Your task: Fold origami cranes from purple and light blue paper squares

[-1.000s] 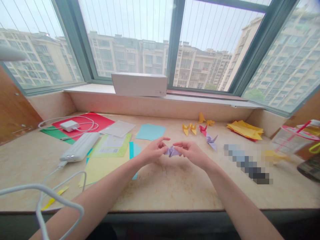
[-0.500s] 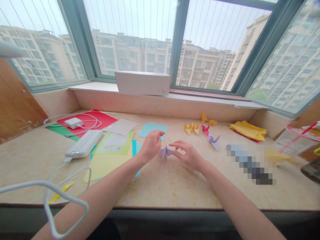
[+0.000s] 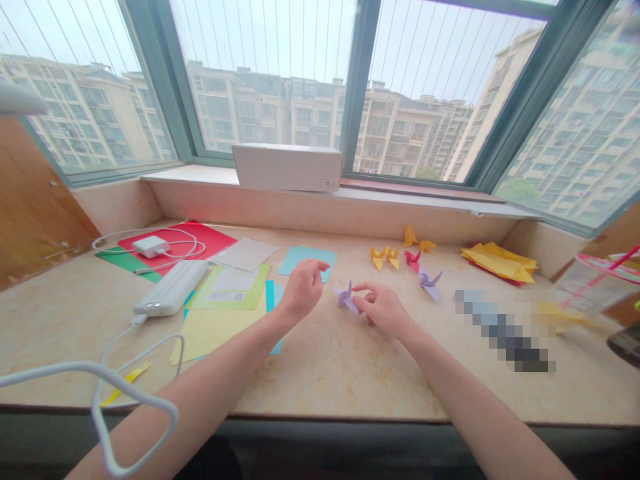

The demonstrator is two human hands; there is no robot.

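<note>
A light purple paper crane (image 3: 346,298) stands on the pale stone counter in front of me. My right hand (image 3: 383,312) has its thumb and index finger closed on the crane's right side. To the left, my left hand (image 3: 305,287) hovers with loosely curved fingers and nothing in them, apart from the crane. Behind it lies a light blue paper sheet (image 3: 295,257). Further right sits a second purple crane (image 3: 430,284), beside a small red folded piece (image 3: 413,260) and several yellow folded ones (image 3: 393,257).
On the left, a white power bank (image 3: 171,290) with cables (image 3: 135,390) rests among coloured papers (image 3: 220,330). A stack of yellow paper (image 3: 500,260) and a clear cup (image 3: 580,280) are at the right. A white box (image 3: 287,167) stands on the window ledge.
The near purple crane has shifted right and turned. My right hand has gone from open beside it to pinching its side. The left hand has barely moved.
</note>
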